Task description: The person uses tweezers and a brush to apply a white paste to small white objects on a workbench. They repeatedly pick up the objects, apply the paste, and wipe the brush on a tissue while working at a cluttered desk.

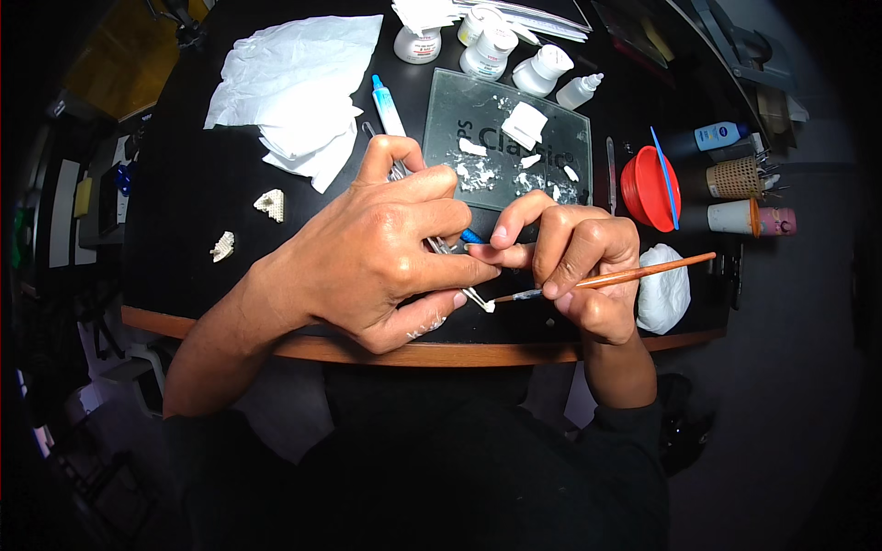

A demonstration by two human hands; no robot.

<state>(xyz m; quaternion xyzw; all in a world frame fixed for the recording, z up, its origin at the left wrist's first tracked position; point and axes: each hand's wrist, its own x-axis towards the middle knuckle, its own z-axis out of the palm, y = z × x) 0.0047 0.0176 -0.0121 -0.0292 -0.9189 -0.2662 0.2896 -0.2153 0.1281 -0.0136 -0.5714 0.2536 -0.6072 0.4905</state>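
Note:
My left hand (390, 243) is closed around metal tweezers (473, 297), whose tips pinch a tiny white piece, perhaps a tooth crown (489, 307). In my right hand (583, 262) is a fine brush with an orange-brown wooden handle (648, 271). The brush tip meets or nearly meets the white piece; I cannot tell which. Both hands are close together above the near edge of the black table. Just beyond them lies a glass mixing slab (441, 115) with smeared white paste and a small white block (525, 125). Part of a blue object shows between my hands.
Tissues (294, 73) and a blue-white tube (387, 106) lie at the far left. Two off-white model pieces (269, 206) are beside my left forearm. Several white jars (489, 52) stand behind the slab. A red bowl (650, 188) and a white wad (663, 289) are at right.

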